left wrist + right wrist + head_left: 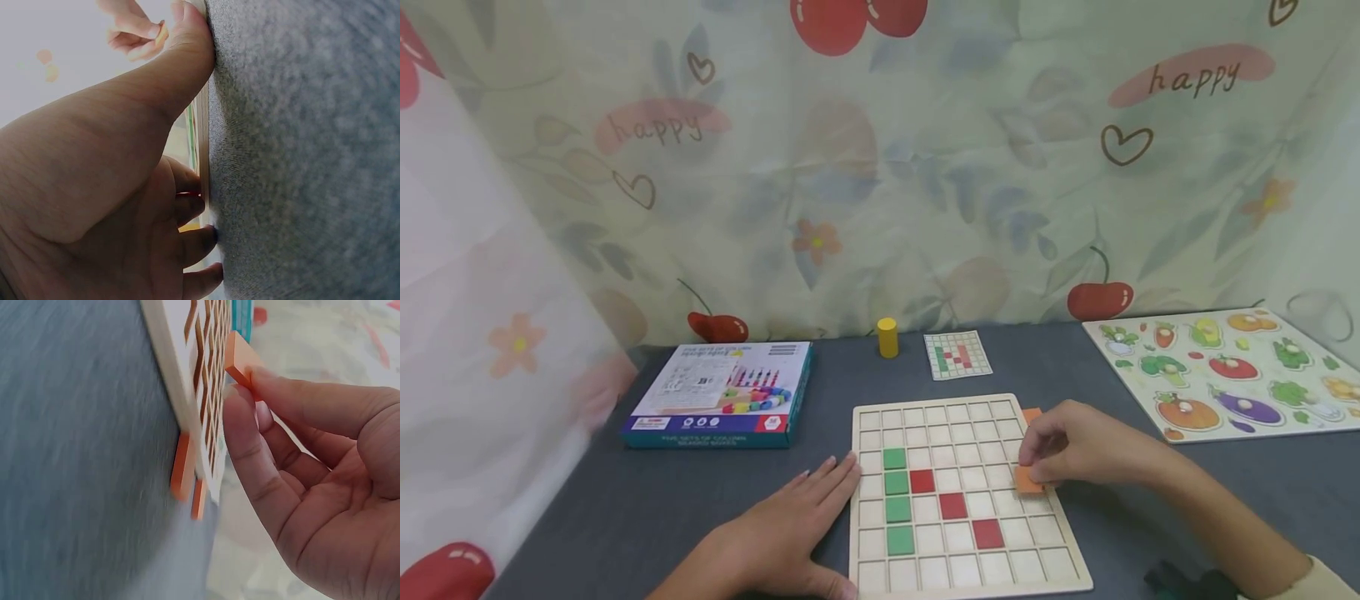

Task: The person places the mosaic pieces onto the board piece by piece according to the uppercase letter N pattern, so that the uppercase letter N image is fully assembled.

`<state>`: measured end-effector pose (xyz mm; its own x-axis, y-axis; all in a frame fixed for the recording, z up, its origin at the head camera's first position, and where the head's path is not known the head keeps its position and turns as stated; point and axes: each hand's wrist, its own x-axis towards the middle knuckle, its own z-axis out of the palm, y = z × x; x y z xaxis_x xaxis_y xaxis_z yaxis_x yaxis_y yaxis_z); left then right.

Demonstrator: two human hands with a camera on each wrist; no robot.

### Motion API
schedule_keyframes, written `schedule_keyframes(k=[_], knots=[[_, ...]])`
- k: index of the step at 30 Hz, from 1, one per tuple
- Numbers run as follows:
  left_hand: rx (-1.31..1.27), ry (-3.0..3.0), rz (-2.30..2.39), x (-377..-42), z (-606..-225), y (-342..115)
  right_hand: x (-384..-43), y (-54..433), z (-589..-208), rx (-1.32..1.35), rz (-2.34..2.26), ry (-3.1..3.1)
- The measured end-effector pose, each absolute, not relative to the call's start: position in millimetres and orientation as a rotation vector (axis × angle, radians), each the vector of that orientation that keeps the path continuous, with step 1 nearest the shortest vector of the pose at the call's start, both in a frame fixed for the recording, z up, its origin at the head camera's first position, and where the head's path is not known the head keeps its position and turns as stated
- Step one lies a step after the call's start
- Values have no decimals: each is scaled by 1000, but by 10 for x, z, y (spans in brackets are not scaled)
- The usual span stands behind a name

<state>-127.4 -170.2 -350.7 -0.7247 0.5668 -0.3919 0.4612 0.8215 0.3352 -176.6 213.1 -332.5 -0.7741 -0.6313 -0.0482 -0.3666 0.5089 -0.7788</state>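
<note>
A wooden grid board (934, 572) lies on the dark cloth. Several green tiles (897, 508) form a column in its left part, and three red tiles (952, 506) run diagonally down to the right. My left hand (775, 529) rests against the board's left edge, fingers extended. Between thumb and fingertips, my right hand (1086, 446) pinches an orange tile (1028, 480) above the board's right side; the right wrist view shows this tile (240, 357) held clear of the grid. Two more orange tiles (183, 465) lie beside the board's edge, partly hidden by the right hand in the head view.
Behind the board lies a small pattern card (958, 355), with a yellow cylinder (887, 337) upright beside it. A toy box (718, 392) sits at the back left. A vegetable puzzle board (1228, 371) is at the right. A dark object (1195, 579) lies near the right forearm.
</note>
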Motion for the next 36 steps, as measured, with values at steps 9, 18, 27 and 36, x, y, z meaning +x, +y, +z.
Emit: schedule_keyframes(k=[9, 18, 27, 36], knots=[[776, 2518, 303, -1278, -3500, -1698, -1760, 1730, -3378, -888, -1114, 2456], [782, 2518, 314, -1282, -3491, -1699, -1681, 1553, -3435, -839, -1019, 2511], [767, 2501, 320, -1276, -3508, -1704, -1602, 1566, -3450, -900, -995, 2529], [768, 2513, 311, -1275, -3510, -1699, -1570, 1527, -3453, -917, -914, 2587]])
